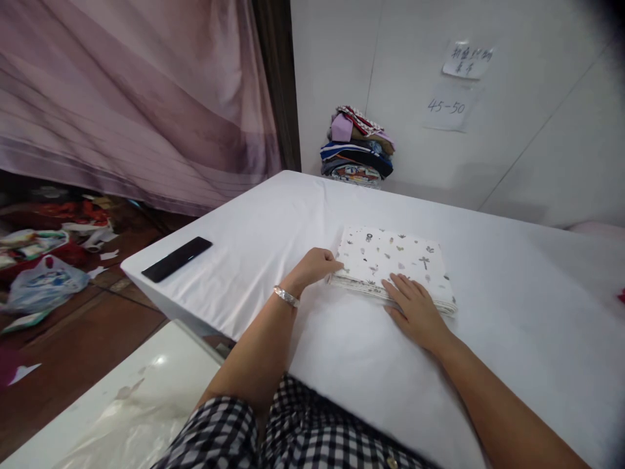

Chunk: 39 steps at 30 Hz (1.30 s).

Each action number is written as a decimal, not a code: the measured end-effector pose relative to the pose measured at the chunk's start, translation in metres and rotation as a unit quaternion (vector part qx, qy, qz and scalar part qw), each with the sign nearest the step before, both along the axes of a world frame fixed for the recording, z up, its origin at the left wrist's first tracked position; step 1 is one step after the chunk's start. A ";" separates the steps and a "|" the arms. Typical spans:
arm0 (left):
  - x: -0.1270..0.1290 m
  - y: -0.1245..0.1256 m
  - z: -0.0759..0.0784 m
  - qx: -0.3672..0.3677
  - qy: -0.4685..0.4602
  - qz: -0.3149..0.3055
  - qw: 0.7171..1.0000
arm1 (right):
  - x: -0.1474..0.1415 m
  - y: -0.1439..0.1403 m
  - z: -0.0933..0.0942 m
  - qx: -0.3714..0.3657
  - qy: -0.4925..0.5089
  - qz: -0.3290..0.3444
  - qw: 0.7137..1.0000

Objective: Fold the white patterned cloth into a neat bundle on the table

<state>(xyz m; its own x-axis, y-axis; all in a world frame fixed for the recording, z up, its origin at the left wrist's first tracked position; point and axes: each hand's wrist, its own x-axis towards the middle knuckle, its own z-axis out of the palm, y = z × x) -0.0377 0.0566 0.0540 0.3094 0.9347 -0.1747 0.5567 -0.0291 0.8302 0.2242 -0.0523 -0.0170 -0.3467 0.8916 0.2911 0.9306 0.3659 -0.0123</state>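
A folded white cloth (395,257) with small grey-green prints lies flat in several layers on the white-covered table. My left hand (315,267) is at its left front corner, fingers curled and thumb pressed to the index finger on the cloth's edge. My right hand (415,309) rests on the front edge of the cloth, its fingers stretched out over the top and the thumb lower at the front. A bracelet (286,296) circles my left wrist.
A black phone-like slab (176,258) lies near the left edge of the table (273,208). Behind the far edge is a stack of folded fabrics (359,146) by the wall. A pink curtain (146,98) hangs at left, above bags (46,286) on the floor.
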 end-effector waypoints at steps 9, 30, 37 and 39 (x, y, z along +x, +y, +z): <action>-0.006 0.005 -0.005 -0.049 0.070 -0.065 0.994 | 0.001 0.000 -0.001 0.007 0.006 0.005 1.000; 0.001 0.002 -0.013 0.007 -0.002 -0.035 0.999 | 0.001 0.000 -0.001 0.001 0.001 0.000 1.000; 0.004 -0.002 -0.007 0.032 -0.059 -0.048 0.997 | 0.001 0.000 -0.001 0.008 0.002 0.000 1.000; 0.004 -0.003 -0.005 0.032 -0.072 -0.052 0.996 | 0.001 0.000 -0.001 0.008 0.002 0.001 1.000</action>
<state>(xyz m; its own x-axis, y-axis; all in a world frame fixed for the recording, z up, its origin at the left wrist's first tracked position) -0.0333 0.0537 0.0490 0.4232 0.9039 -0.0619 0.4236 -0.1370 0.8955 0.2249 -0.0521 -0.0178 -0.3477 0.8860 0.3067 0.9296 0.3684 -0.0102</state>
